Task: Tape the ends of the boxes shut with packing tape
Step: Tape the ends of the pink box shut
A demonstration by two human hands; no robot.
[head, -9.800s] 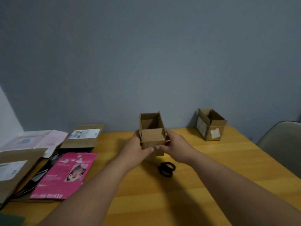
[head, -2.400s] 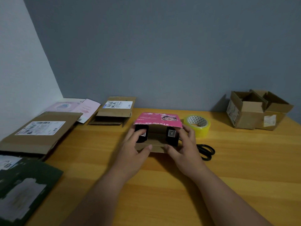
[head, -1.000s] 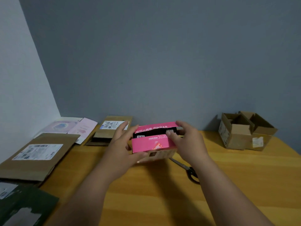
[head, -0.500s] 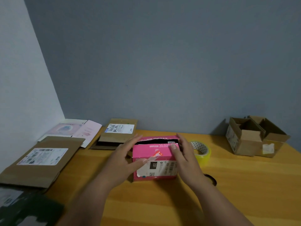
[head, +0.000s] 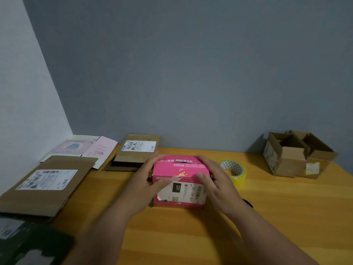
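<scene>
The pink box (head: 179, 180) stands on the wooden table (head: 286, 217) squarely between the two hands, its top flaps folded down with a thin dark gap showing along the far seam, and a white shipping label and a scrap of clear tape on the side facing the person. The left hand (head: 145, 180) cups the box's left end, fingers fairly straight along the far top edge and the thumb pressed onto the near face beside the label; the right hand (head: 215, 180) cups the right end in the same way, fingers laid over the top corner and the thumb resting on the front edge, so both hands press the box rather than curl tightly round it. Just beyond the right hand, partly hidden by its fingers, sits the roll of yellow packing tape (head: 236, 172), flat on the table. Close by the right wrist a dark object (head: 248, 203) peeks out, too hidden to name. Well off to the right of the right hand, two open brown cartons (head: 292, 155) stand together against the wall. To the left of the left hand lie flattened cardboard mailers (head: 47, 184) with white labels, a smaller brown mailer (head: 136, 152) near the fingertips, and pale pink flat packaging (head: 84, 148) at the far corner
</scene>
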